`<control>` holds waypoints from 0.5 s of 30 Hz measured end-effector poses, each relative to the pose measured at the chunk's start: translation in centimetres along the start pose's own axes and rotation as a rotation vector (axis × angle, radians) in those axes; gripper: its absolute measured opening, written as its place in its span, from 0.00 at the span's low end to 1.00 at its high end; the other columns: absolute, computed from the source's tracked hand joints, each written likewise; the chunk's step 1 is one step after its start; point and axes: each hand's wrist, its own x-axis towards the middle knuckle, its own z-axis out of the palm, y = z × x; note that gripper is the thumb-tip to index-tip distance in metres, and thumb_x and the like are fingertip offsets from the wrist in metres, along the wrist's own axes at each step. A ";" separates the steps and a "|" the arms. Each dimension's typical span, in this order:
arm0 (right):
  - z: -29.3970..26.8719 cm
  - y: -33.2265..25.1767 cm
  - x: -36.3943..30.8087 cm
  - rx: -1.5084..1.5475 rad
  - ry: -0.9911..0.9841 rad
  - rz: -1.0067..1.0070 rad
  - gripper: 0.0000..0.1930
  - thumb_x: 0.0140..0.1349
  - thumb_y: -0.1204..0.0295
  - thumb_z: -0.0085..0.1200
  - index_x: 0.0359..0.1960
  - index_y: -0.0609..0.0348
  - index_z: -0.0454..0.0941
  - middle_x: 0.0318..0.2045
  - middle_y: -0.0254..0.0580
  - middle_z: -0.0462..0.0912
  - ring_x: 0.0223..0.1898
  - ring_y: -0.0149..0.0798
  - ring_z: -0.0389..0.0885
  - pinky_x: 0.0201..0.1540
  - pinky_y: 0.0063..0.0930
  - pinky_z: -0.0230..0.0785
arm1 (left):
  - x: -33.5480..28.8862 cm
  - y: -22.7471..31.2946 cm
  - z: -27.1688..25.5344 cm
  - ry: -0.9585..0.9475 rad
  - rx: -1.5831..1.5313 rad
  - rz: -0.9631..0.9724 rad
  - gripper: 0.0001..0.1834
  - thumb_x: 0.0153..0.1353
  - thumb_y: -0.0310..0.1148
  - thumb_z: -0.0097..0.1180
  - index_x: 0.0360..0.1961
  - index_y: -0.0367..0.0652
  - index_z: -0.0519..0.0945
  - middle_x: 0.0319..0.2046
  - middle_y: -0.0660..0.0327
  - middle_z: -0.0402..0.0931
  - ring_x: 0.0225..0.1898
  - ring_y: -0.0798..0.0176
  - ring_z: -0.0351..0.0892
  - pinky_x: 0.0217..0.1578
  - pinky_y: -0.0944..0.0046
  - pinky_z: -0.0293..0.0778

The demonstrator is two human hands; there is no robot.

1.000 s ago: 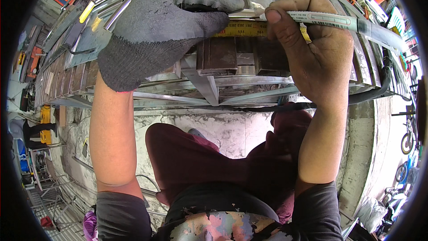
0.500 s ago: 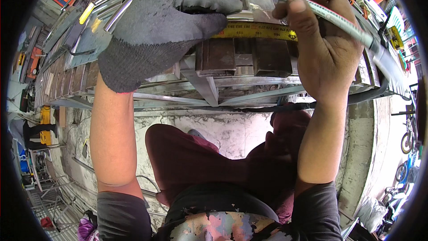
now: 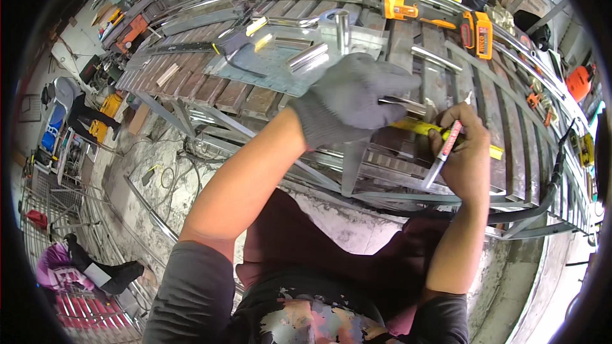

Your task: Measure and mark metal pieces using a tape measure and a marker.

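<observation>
My left hand point(image 3: 357, 102), in a dark grey knit-cuffed glove, is closed at the slatted metal bench's front edge. A short shiny metal tube point(image 3: 408, 106) sticks out between its fingers and thumb. Just below the tube, a yellow tape measure blade point(image 3: 413, 126) runs from the left thumb toward my right hand point(image 3: 464, 146). That hand is bare and grips a white and red marker point(image 3: 451, 143), its thin tip pointing up and away. The blade passes behind the right fingers, and a yellow end shows beyond them. How firmly either hand holds the tape is hidden.
Cut metal tubes point(image 3: 308, 57) lie on a grey metal sheet point(image 3: 255, 67) at left. Farther back are a yellow-orange power tool point(image 3: 398, 6) and an orange-black device point(image 3: 477, 35). A dark cable point(image 3: 539, 200) runs along the bench's right front; a wheeled-looking clutter and rods fill the left floor.
The view has swung so more of the bench shows. Both hands now appear lower and further right, closer together. The marker has turned from slanting right to pointing up and away.
</observation>
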 end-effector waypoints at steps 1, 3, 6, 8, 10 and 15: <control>-0.2 0.1 0.0 -0.038 -0.010 -0.080 0.15 0.59 0.86 0.70 0.42 0.59 0.78 0.37 0.47 0.85 0.41 0.50 0.81 0.51 0.43 0.77 | -0.1 0.5 -0.4 0.025 0.072 0.029 0.28 0.69 0.31 0.72 0.71 0.46 0.89 0.58 0.47 0.91 0.55 0.44 0.93 0.57 0.47 0.85; -0.5 0.2 -0.2 -0.093 -0.001 -0.152 0.13 0.60 0.85 0.69 0.42 0.59 0.79 0.37 0.47 0.84 0.41 0.53 0.82 0.51 0.46 0.76 | -1.2 1.7 -1.0 0.146 0.104 -0.063 0.29 0.68 0.37 0.72 0.71 0.45 0.89 0.64 0.48 0.90 0.61 0.41 0.90 0.66 0.43 0.79; -0.7 0.3 -0.3 -0.034 -0.024 -0.147 0.13 0.60 0.85 0.68 0.42 0.59 0.79 0.35 0.48 0.85 0.42 0.54 0.84 0.51 0.46 0.77 | -4.5 3.3 -1.4 0.239 0.300 -0.132 0.34 0.66 0.41 0.73 0.74 0.46 0.87 0.72 0.48 0.87 0.72 0.35 0.82 0.76 0.35 0.68; -0.8 0.4 -0.3 -0.024 -0.031 -0.191 0.12 0.60 0.84 0.67 0.42 0.60 0.79 0.35 0.48 0.85 0.40 0.55 0.85 0.48 0.45 0.78 | -7.3 4.1 -0.4 0.279 0.442 -0.201 0.39 0.65 0.43 0.75 0.77 0.47 0.86 0.76 0.48 0.83 0.79 0.32 0.76 0.81 0.29 0.60; -0.8 0.5 -0.2 0.023 -0.045 -0.177 0.12 0.60 0.84 0.67 0.42 0.61 0.79 0.34 0.49 0.85 0.38 0.55 0.85 0.47 0.45 0.78 | -10.3 5.2 0.9 0.320 0.554 -0.319 0.44 0.63 0.46 0.77 0.81 0.47 0.84 0.81 0.48 0.79 0.84 0.30 0.69 0.84 0.23 0.51; -0.7 0.6 -0.2 0.020 -0.051 -0.146 0.12 0.60 0.84 0.68 0.41 0.61 0.77 0.34 0.49 0.84 0.38 0.55 0.85 0.46 0.45 0.78 | -15.5 7.2 3.3 0.259 0.549 -0.418 0.58 0.60 0.57 0.78 0.90 0.49 0.72 0.92 0.48 0.61 0.93 0.31 0.52 0.86 0.13 0.34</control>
